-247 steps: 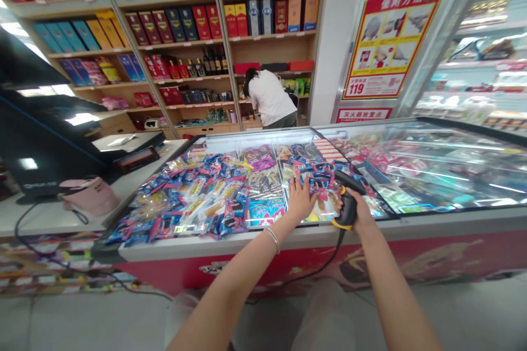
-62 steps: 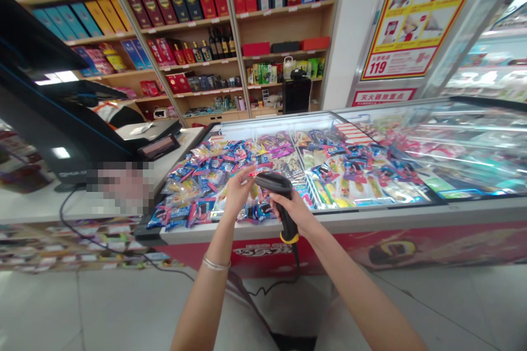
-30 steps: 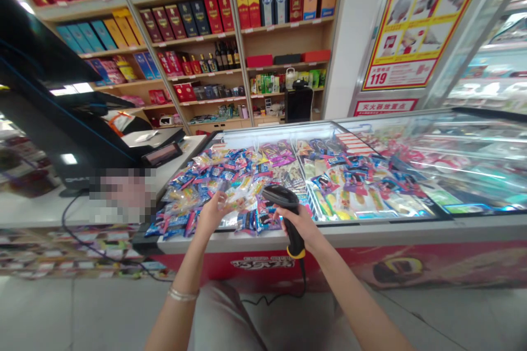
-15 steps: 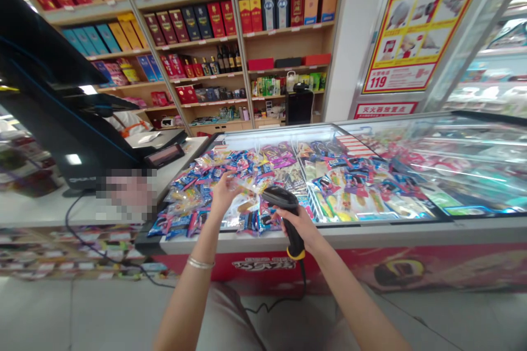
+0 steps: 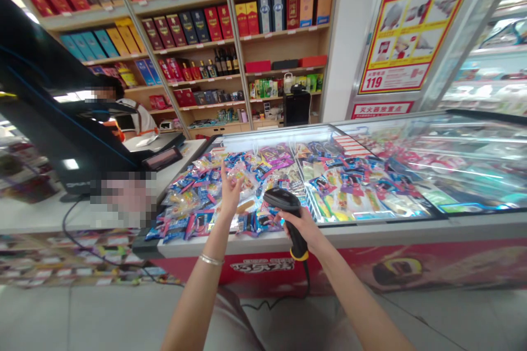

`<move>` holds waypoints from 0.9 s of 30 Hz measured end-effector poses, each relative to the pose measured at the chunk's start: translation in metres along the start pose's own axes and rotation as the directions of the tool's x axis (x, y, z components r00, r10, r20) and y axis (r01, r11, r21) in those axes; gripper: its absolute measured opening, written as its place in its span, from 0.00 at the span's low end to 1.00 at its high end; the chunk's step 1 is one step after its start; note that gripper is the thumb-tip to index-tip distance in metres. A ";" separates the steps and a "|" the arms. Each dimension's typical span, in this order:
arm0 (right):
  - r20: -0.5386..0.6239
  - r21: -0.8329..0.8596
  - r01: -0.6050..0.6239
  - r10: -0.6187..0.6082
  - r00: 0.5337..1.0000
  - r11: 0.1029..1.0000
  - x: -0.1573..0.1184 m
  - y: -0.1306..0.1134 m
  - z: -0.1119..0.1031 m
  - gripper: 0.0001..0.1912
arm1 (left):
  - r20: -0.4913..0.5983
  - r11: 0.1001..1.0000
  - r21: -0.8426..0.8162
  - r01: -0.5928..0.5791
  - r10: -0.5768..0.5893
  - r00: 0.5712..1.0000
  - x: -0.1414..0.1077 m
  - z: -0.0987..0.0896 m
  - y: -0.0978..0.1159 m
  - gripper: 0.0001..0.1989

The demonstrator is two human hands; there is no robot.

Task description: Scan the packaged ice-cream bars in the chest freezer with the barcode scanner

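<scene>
My left hand is over the left part of the freezer, its index finger stretched out and the others apart, with nothing in it. Under and around it lie wrapped ice creams in blue, pink and clear packs. My right hand is wrapped round the handle of a black and yellow barcode scanner, whose head points left over the freezer's front edge. A dark cable hangs from the scanner's base. More packs lie in the compartment to the right, past a wire divider.
The chest freezer runs across the front. A counter with a black monitor stands at left, with a person behind it. Shelves of boxes rise at the back. The scanner's cable loops low in front.
My left hand has moved slightly right and lifted off the packs, its index finger now extended. The person behind the monitor shows more. My right hand still holds the scanner.
</scene>
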State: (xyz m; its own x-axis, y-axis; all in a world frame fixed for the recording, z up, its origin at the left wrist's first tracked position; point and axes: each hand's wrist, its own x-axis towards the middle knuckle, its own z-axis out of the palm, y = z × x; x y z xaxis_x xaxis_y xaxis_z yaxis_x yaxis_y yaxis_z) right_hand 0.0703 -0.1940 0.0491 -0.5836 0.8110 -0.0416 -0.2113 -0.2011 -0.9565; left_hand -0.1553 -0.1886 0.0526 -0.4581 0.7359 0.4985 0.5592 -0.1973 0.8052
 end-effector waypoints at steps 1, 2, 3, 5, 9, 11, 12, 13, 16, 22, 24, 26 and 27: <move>0.013 -0.018 0.002 -0.002 1.000 1.000 0.000 -0.001 0.000 0.14 | 0.017 1.000 -0.005 -0.016 0.016 1.000 0.005 -0.005 0.005 0.33; 0.023 -0.032 0.004 -0.003 1.000 0.999 0.000 -0.003 0.000 0.14 | 0.044 0.999 -0.003 -0.036 0.036 0.998 0.010 -0.009 0.009 0.32; 0.031 -0.039 0.009 -0.008 0.999 0.999 -0.001 -0.005 0.000 0.14 | 0.078 0.998 0.016 -0.067 0.066 0.995 0.014 -0.012 0.014 0.31; 0.035 -0.041 0.024 -0.022 0.999 0.999 -0.001 -0.007 0.003 0.13 | 0.142 0.988 0.065 -0.142 0.131 0.981 0.020 -0.016 0.021 0.28; 0.041 -0.070 0.044 -0.042 0.998 0.997 0.000 -0.008 0.008 0.14 | 0.209 0.978 0.086 -0.191 0.170 0.963 0.023 -0.014 0.026 0.28; 0.046 -0.084 0.047 -0.043 0.998 0.995 0.000 -0.006 0.009 0.15 | 0.222 0.983 0.081 -0.165 0.143 0.965 0.022 -0.012 0.025 0.29; 0.048 -0.087 0.049 -0.045 0.998 0.995 0.000 -0.004 0.009 0.15 | 0.225 0.985 0.076 -0.152 0.132 0.965 0.021 -0.012 0.024 0.29; 0.049 -0.089 0.050 -0.046 0.998 0.995 0.001 -0.003 0.009 0.15 | 0.226 0.987 0.071 -0.142 0.123 0.966 0.020 -0.011 0.023 0.29; 0.050 -0.096 0.042 -0.037 0.998 0.994 0.001 0.000 0.007 0.15 | 0.230 0.992 0.043 -0.119 0.106 0.967 0.018 -0.009 0.022 0.29; -0.165 0.102 0.120 -0.102 0.981 0.988 -0.007 -0.033 -0.031 0.14 | 0.271 0.996 -0.049 -0.078 0.089 0.958 0.044 0.036 0.051 0.29; -0.270 0.161 0.190 -0.142 0.952 0.968 -0.015 -0.050 -0.055 0.15 | 0.328 0.990 -0.091 -0.106 0.130 0.936 0.055 0.071 0.070 0.28; -0.361 0.199 0.254 -0.170 0.917 0.947 -0.025 -0.062 -0.082 0.15 | 0.410 0.978 -0.130 -0.163 0.203 0.889 0.060 0.113 0.091 0.25; -0.406 0.214 0.277 -0.173 0.897 0.937 -0.030 -0.066 -0.096 0.15 | 0.458 0.972 -0.146 -0.183 0.230 0.859 0.060 0.136 0.101 0.23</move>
State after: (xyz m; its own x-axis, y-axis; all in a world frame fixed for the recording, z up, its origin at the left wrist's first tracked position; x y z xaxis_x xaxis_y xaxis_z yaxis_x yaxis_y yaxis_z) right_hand 0.1769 -0.1526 0.0855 -0.1691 0.9855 0.0108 -0.5276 -0.0813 -0.8456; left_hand -0.0322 -0.0765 0.1201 0.0514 0.8832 0.4662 0.5267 -0.4206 0.7387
